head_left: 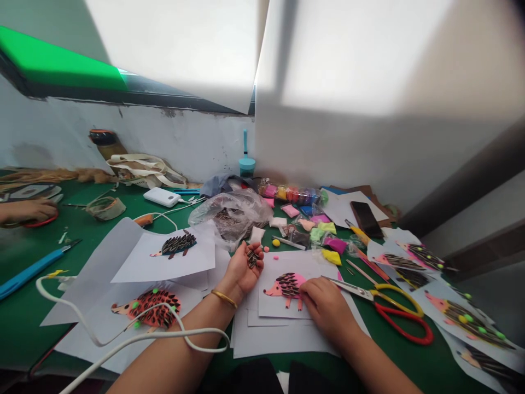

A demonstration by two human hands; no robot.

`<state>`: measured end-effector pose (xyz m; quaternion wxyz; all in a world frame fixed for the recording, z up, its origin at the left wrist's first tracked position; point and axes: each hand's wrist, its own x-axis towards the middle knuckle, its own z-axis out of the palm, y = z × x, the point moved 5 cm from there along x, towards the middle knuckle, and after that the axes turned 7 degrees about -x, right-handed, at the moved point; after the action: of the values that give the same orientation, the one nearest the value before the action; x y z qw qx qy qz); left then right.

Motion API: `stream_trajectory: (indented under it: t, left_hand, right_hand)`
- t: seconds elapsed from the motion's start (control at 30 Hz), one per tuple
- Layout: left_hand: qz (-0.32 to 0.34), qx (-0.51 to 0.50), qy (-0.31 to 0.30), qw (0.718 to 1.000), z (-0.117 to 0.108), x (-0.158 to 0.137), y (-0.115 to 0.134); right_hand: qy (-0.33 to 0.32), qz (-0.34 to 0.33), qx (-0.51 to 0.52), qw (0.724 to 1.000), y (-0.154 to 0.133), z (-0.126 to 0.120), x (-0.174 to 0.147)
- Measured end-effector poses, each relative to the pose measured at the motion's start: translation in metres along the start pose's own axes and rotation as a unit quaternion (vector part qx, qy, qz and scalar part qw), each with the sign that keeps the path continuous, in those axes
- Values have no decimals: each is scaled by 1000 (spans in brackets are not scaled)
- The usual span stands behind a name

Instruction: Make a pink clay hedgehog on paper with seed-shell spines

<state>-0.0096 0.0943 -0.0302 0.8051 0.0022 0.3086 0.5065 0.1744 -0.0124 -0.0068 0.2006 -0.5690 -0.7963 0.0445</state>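
Note:
Palm up, my left hand is cupped with its fingers curled around striped sunflower seeds. Under my right hand lies a white sheet bearing a pink clay hedgehog, its back partly covered with rows of seeds. The fingertips of that hand are pinched together at the hedgehog's rear edge; what they hold, if anything, is hidden. Small pink clay bits and a yellow clay ball sit just beyond the sheet.
Scissors lie right of my right hand. Finished hedgehog pictures flank both sides. A white cable loops over my left forearm. Behind are a plastic bag of seeds, clay packets and a phone. Another person's hand is far left.

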Motion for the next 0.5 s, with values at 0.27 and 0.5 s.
stream_trajectory:
  t: [0.27, 0.5]
  left_hand:
    - [-3, 2, -2, 1000, -1, 1, 0]
    - [-10, -2, -8, 1000, -1, 3, 0]
  right_hand:
    - [10, -12, -18, 1000, -3, 2, 2]
    - [8, -15, -27, 1000, -1, 4, 3]
